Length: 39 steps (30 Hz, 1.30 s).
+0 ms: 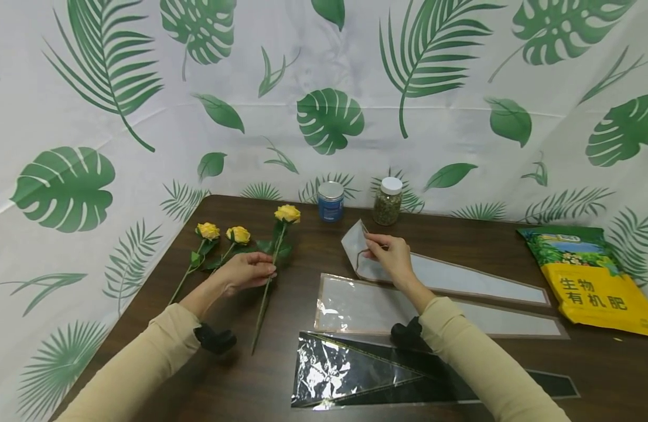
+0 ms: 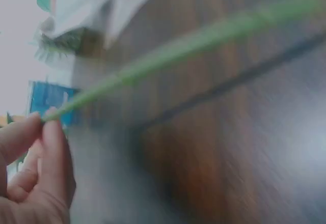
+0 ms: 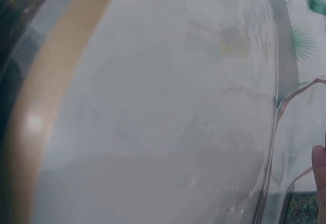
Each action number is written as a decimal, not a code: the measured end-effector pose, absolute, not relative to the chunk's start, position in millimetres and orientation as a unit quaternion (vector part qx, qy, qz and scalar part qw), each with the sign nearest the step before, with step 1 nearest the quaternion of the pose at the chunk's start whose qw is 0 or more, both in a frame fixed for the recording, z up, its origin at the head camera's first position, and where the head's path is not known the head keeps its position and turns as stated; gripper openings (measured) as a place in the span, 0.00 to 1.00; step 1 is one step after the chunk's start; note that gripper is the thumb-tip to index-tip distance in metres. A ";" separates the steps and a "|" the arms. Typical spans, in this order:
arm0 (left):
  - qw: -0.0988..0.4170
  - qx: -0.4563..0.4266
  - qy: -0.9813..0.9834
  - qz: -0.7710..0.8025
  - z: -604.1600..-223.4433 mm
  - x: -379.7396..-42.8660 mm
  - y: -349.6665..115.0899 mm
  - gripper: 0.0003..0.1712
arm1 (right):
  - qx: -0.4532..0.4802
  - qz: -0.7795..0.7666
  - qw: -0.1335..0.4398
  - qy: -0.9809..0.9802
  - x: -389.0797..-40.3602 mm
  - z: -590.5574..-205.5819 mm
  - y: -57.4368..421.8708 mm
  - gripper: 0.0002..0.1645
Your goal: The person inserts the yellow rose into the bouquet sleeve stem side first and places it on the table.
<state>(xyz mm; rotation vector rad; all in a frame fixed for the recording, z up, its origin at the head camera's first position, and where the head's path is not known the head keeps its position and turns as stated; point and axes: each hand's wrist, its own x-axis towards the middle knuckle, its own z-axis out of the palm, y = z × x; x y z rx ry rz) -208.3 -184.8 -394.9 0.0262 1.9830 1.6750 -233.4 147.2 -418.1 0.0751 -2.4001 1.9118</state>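
My left hand (image 1: pixel 245 271) pinches the green stem of a yellow rose (image 1: pixel 287 214), which tilts above the table with its bloom away from me. In the left wrist view the stem (image 2: pixel 168 56) runs blurred from the fingertips. Two more yellow roses (image 1: pixel 208 231) lie just left of this hand. My right hand (image 1: pixel 389 256) pinches the raised wide end of a whitish flower sleeve (image 1: pixel 461 275) with a brownish border. That sleeve fills much of the right wrist view, where only a bit of the hand shows at the edge.
A second clear sleeve (image 1: pixel 366 305) and a black one (image 1: pixel 355 372) lie nearer me. Behind stand a blue tin (image 1: pixel 331 202) and a white-lidded jar (image 1: pixel 388 202) of dried green bits. A yellow fertilizer bag (image 1: pixel 593 281) lies at the right, and a leaf-print cloth (image 1: pixel 271 117) hangs behind.
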 end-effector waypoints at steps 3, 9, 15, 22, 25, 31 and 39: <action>0.252 0.009 0.700 0.668 -388.9 -213.2 -169.5 0.26 | 0.022 0.619 0.034 -0.784 -234.0 -417.7 147.6 0.16; 0.170 -0.037 0.622 0.764 -369.0 -226.7 -133.2 0.20 | 0.024 0.615 0.040 -0.787 -231.8 -417.5 147.2 0.16; 0.010 -0.096 0.520 0.849 -346.7 -244.5 -100.3 0.11 | 0.032 0.605 0.058 -0.793 -229.4 -418.7 146.5 0.15; -0.139 -0.098 0.474 0.864 -337.4 -256.0 -71.3 0.13 | 0.028 0.610 0.053 -0.790 -225.6 -410.0 144.7 0.15; -0.170 -0.093 0.477 0.857 -341.0 -258.6 -62.6 0.14 | 0.033 0.606 0.058 -0.793 -220.2 -400.1 141.8 0.14; -0.192 -0.093 0.496 0.842 -353.2 -259.5 -51.9 0.17 | 0.039 0.598 0.067 -0.798 -223.0 -404.4 141.7 0.14; -0.214 -0.060 0.508 0.832 -364.7 -259.1 -41.0 0.17 | 0.056 0.590 0.088 -0.800 -229.4 -410.1 141.8 0.13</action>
